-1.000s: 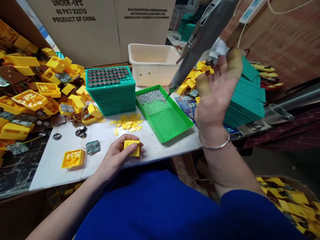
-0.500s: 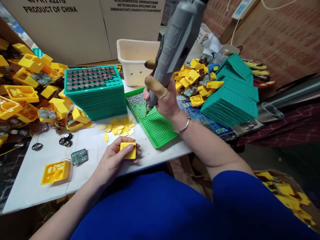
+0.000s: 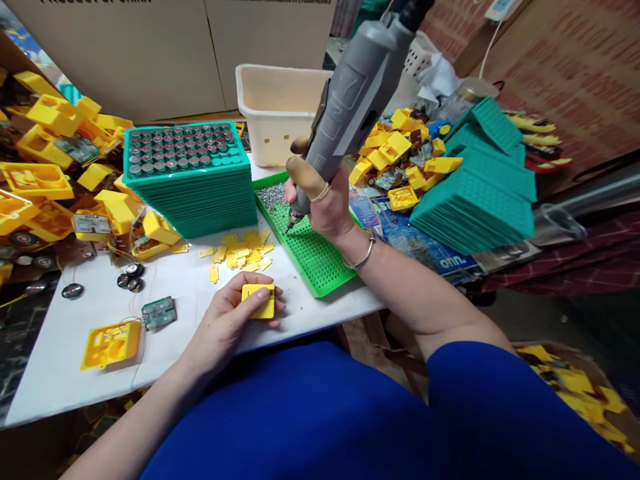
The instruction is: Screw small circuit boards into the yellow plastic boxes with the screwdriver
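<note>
Wrapped around a grey electric screwdriver (image 3: 345, 100), my right hand (image 3: 330, 203) wears coverings on some fingers. The tool points down, its tip over a green perforated tray (image 3: 320, 260) with small metal screws (image 3: 273, 197) at its far left end; whether the tip touches the tray I cannot tell. Near the table's front edge, my left hand (image 3: 233, 310) is closed on a small square yellow plastic case (image 3: 261, 303), thumb across its face. Small flat yellow plastic pieces (image 3: 240, 252) lie loose beyond it. An open yellow housing (image 3: 111, 343) rests at the left, wired to a green circuit board (image 3: 159, 313).
A tall stack of teal trays (image 3: 193, 200) holding round metal parts stands behind the loose pieces. Yellow housings (image 3: 55, 117) are heaped at the left, with more (image 3: 390, 150) at the right beside other teal trays (image 3: 475, 207). A white bin (image 3: 280, 133) stands at the back.
The screwdriver and my right hand have shifted slightly left and down over the green tray. My left hand keeps its hold on the yellow case. The view has tilted slightly.
</note>
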### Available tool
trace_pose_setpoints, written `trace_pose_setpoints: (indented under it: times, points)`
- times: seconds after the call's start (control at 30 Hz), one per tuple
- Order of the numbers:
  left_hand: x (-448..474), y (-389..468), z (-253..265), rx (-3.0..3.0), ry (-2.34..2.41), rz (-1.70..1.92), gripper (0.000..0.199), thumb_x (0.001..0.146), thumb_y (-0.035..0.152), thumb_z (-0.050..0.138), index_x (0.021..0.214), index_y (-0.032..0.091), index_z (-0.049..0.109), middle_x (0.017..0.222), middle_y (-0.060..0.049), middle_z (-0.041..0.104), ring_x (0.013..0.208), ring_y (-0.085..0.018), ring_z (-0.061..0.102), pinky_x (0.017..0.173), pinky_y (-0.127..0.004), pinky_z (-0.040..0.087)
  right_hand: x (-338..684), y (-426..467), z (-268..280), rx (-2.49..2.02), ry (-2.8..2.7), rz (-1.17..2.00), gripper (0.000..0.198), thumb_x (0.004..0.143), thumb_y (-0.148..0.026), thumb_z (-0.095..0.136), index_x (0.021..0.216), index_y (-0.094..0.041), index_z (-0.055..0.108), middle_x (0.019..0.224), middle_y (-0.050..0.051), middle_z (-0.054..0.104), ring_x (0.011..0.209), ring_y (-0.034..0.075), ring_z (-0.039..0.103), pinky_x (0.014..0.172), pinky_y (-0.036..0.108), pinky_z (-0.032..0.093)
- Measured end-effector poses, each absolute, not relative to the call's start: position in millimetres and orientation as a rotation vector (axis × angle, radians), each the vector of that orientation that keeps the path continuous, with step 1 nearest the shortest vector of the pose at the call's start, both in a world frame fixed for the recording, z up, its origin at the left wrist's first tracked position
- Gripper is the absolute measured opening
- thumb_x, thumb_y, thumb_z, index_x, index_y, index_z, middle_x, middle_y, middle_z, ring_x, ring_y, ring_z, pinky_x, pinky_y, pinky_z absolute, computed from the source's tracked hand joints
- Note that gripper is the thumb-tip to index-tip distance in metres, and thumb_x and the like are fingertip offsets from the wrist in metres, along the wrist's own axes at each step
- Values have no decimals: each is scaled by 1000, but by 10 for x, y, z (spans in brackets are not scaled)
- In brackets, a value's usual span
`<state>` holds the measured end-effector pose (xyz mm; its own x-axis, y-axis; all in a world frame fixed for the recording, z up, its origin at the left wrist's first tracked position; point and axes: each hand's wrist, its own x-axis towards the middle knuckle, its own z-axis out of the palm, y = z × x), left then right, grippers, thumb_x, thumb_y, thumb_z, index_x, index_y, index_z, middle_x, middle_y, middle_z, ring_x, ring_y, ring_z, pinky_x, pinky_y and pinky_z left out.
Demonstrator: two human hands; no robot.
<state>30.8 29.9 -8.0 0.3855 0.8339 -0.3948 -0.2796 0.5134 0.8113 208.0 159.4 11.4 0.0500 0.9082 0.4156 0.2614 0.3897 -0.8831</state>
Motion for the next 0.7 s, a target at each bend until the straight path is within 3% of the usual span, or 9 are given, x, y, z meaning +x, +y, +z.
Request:
trace_pose_setpoints:
  times: [0.3,0.43,0.7]
  points:
    - [306,297,-107,707,900,830,23,81,32,73,98,19,63,94,-7,72,83,-20,70,65,-30,59,2088,1593,111,-1116,-1506,667,57,86,-73,43,120,-27,49,65,-2,55,57,13,58,57,29,52]
    - [295,289,-120,694,891,836,23,83,32,70,100,19,62,96,-8,72,86,-21,70,67,-31,59,2070,1567,120,-1149,-1520,698,55,91,-70,38,117,-24,52,68,0,55,63,14,63,62,31,55]
    - [290,306,-149,670,871,856,24,82,27,68,101,16,59,95,-10,72,86,-24,71,68,-35,60,2042,1565,129,-971,-1405,754,57,81,-73,53,111,-24,52,62,-5,50,53,11,54,51,25,47]
